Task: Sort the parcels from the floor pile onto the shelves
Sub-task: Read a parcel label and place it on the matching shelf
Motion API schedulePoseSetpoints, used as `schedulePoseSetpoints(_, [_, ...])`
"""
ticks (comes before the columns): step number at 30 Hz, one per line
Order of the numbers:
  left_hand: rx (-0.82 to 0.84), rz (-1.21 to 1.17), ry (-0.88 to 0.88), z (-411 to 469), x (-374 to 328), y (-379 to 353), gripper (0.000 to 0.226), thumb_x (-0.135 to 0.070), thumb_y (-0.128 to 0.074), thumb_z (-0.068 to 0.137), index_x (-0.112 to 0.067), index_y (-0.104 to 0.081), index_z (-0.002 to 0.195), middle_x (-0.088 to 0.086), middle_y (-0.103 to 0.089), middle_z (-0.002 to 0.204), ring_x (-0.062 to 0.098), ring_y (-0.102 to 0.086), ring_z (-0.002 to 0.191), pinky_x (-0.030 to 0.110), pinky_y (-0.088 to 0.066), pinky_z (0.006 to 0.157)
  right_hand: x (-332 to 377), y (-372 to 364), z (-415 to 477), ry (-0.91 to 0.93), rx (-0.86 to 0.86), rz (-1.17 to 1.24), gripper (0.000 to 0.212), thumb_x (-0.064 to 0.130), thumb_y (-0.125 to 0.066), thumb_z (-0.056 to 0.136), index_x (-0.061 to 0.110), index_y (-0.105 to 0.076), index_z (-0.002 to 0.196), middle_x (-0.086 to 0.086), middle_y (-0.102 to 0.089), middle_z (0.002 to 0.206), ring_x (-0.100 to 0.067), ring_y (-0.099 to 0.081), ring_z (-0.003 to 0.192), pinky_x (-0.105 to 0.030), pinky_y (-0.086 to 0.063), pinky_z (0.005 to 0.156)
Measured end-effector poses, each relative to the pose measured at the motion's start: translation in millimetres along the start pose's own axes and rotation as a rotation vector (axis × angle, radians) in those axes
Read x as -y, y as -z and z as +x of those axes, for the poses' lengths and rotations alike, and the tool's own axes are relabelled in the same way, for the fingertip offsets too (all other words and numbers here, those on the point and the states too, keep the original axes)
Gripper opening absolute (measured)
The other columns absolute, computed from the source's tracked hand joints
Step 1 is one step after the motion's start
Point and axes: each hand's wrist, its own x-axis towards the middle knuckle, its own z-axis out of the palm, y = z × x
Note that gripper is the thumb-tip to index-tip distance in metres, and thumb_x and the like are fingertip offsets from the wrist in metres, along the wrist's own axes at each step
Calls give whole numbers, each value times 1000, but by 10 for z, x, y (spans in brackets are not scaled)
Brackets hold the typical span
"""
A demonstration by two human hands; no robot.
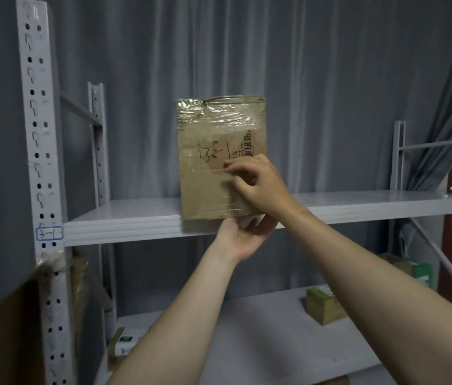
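Nearest, the left hand (243, 237) comes up from 6 o'clock, palm up, with thumb and fingers cupped round the bottom edge of the parcel (213, 140). The right hand (255, 182) lies on the parcel's front face at about its 4 o'clock, its fingers bent and their tips against the cardboard. Whether they pinch anything I cannot tell. The parcel stands upright on a narrow edge at the very front lip of the upper shelf (372, 207), in the middle of the view. The likely failure is a forward tip. It is tall, it sits close to the lip, and the lower hand holds some of its weight, so letting go before it is pushed further in could send it off the shelf. A hard shove high on the face could instead knock it flat backward. It is a flat brown cardboard box, scuffed, with crumpled clear tape across its top, black handwriting and a printed mark on the front. At 9 o'clock a label (49, 233) reading 3-1 sits on the post (36, 134). A grey curtain (316, 79) hangs behind.
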Motion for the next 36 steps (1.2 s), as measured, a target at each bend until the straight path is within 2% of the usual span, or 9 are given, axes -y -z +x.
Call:
schedulePoseSetpoints(4, [-107, 157, 96, -31, -59, 186, 26, -13, -45, 102, 2, -51, 123, 29, -64, 126, 46, -66, 110, 57, -50, 100, -96, -43, -112, -124, -3, 78, 26, 6, -69, 93, 24, -82, 105, 15, -75, 125, -10, -56, 100, -14, -43, 84])
schedulePoseSetpoints(8, [-218, 481, -45, -278, -180, 286, 18, -11, -43, 99, -9, -50, 83, 19, -71, 103, 34, -69, 82, 40, -58, 69, -123, -118, -239, -177, -53, 234, 28, 1, -68, 93, 22, -82, 104, 13, -75, 124, -11, -61, 106, -14, -47, 85])
schedulePoseSetpoints(12, [-216, 857, -643, -640, -407, 302, 25, -20, -46, 105, -14, -53, 82, 2, -50, 66, 12, -40, 42, 22, -28, 39, -175, -236, -284, -419, -329, 241, 15, 13, -73, 91, 27, -73, 97, 6, -55, 114, -16, -56, 114, -28, -47, 96])
schedulePoseSetpoints(17, [-408, 1218, -1258, -775, -860, 304, 14, -21, -69, 91, -23, -59, 100, -7, -62, 96, 0, -54, 68, 18, -46, 67, -153, -456, -315, -594, -250, 279, 54, 35, -85, 80, 33, -45, 116, 6, -45, 126, -22, -50, 124, -46, -38, 115])
schedulePoseSetpoints(23, [-475, 1371, -1109, -593, -1224, 461, 36, -16, -70, 87, -28, -52, 115, -6, -60, 122, 3, -60, 92, 18, -49, 82, -34, -690, -276, -512, -159, 296, 48, 21, -84, 78, 30, -52, 113, 1, -54, 126, -20, -57, 118, -34, -44, 109])
schedulePoseSetpoints(28, [-609, 1312, -1179, -600, -1488, 513, 33, -2, -64, 87, -23, -54, 110, -7, -61, 115, -5, -55, 83, -2, -36, 67, 31, -793, -179, -503, 19, 223, 23, 19, -71, 85, 30, -65, 105, -4, -60, 131, -22, -62, 115, -43, -49, 108])
schedulePoseSetpoints(31, [-607, 1355, -1195, -542, -1588, 586, 31, -5, -65, 89, -26, -56, 110, -9, -64, 113, 3, -62, 82, 8, -40, 72, 255, -829, -171, -266, -156, -49, 19, 23, -59, 89, 30, -72, 101, -1, -52, 129, -26, -46, 121, -42, -38, 104])
schedulePoseSetpoints(33, [-619, 1406, -1181, -507, -1641, 608, 29, -8, -66, 91, -25, -56, 112, -11, -63, 114, 0, -60, 80, 19, -44, 79, 429, -906, -135, -89, -75, -34, 23, 26, -56, 91, 28, -75, 102, 4, -54, 115, -26, -48, 117, -45, -44, 99])
schedulePoseSetpoints(36, [-617, 1485, -1135, -414, -1760, 603, 27, -11, -68, 91, -23, -57, 112, -10, -65, 113, 3, -59, 85, 26, -44, 85, 498, -1084, -51, -183, 89, -95, 26, 33, -59, 96, 35, -74, 117, 2, -49, 123, -30, -45, 128, -48, -48, 103])
